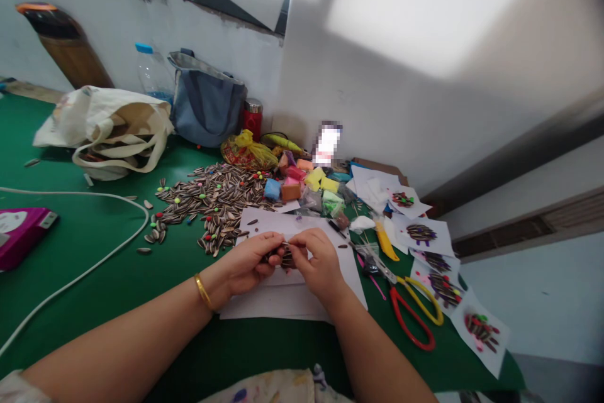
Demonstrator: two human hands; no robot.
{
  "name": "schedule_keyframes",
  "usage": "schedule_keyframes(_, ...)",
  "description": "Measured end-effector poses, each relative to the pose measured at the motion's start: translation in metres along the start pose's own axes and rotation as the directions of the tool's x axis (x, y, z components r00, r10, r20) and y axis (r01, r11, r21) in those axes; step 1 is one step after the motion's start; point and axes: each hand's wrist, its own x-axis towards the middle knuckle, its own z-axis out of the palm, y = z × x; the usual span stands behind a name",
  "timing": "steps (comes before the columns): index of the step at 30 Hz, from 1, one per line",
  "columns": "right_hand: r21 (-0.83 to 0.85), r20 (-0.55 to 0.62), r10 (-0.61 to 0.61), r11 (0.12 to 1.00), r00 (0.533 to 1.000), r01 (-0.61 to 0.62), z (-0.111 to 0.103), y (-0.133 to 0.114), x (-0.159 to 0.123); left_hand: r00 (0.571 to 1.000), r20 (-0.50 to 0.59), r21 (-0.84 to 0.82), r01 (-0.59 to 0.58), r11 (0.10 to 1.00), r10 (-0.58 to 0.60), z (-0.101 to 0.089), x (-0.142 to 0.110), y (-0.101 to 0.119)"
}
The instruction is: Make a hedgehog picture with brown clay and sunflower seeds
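My left hand point(255, 259) is closed around a small craft figure point(287, 258) covered in striped sunflower seeds. The thumb and fingers of my right hand point(319, 263) pinch at the figure's near upper side; whether a separate seed is between them I cannot make out. Both hands are just above white paper sheets point(283, 305). Left of and beyond them spreads a heap of sunflower seeds point(236, 192) mixed with small coloured balls. Soft clay blocks in several colours, among them a yellow block point(314, 178) and a blue block point(272, 189), sit beyond the paper.
Scissors point(410, 302) with red and yellow handles and a yellow utility knife point(387, 241) lie to the right. Finished-looking seed figures on paper point(481, 331) line the right edge. A phone point(327, 144), blue bag point(207, 101), cream tote point(127, 132) and white cable point(94, 261) surround the work area.
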Motion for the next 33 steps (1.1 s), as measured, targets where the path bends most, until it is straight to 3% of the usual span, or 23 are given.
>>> schedule_keyframes(6,-0.018,-0.057,-0.018,1.000,0.998,0.017,-0.006,0.008,0.000,1.000,-0.019,-0.007,-0.023,1.000,0.023,-0.001,0.001,0.002)
schedule_keyframes(13,-0.035,-0.102,0.025,0.999,0.995,-0.029,-0.020,0.017,0.001,0.992,-0.105,-0.213,-0.085,0.973,0.064,-0.003,0.004,0.013)
schedule_keyframes(19,-0.035,-0.003,0.082,0.996,0.997,-0.082,-0.024,0.025,-0.012,0.979,-0.195,-0.274,-0.108,0.956,0.055,-0.007,0.010,0.015)
schedule_keyframes(26,-0.081,0.134,0.097,0.993,0.986,-0.087,-0.021,0.022,-0.017,0.977,-0.207,-0.276,-0.110,0.955,0.053,-0.009,0.011,0.015)
schedule_keyframes(33,-0.199,0.155,0.099,0.978,0.983,-0.067,-0.012,0.025,-0.019,0.977,-0.205,-0.275,-0.111,0.955,0.055,-0.009,0.012,0.013)
